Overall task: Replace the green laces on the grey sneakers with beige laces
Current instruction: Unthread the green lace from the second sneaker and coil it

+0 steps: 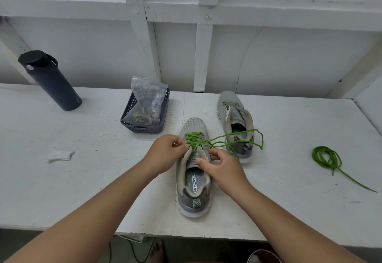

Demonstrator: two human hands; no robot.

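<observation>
A grey sneaker [193, 188] stands in the middle of the white table, toe away from me, with a green lace [194, 138] still threaded through its upper eyelets. My left hand [165, 155] pinches the lace at the sneaker's left eyelet row. My right hand [223, 165] grips the sneaker's right collar and tongue, thumb on the tongue. The lace's loose ends [237, 140] trail right over the second grey sneaker [235, 122], which has no lace. A removed green lace [328, 159] lies coiled at the right. Beige laces [144, 116] sit in a plastic bag inside a basket.
A dark woven basket [132, 126] stands behind the left hand. A dark water bottle [51, 80] stands at the back left. A scrap of white paper [60, 155] lies at the left. The table's front edge [186, 236] is close to me, a white wall behind.
</observation>
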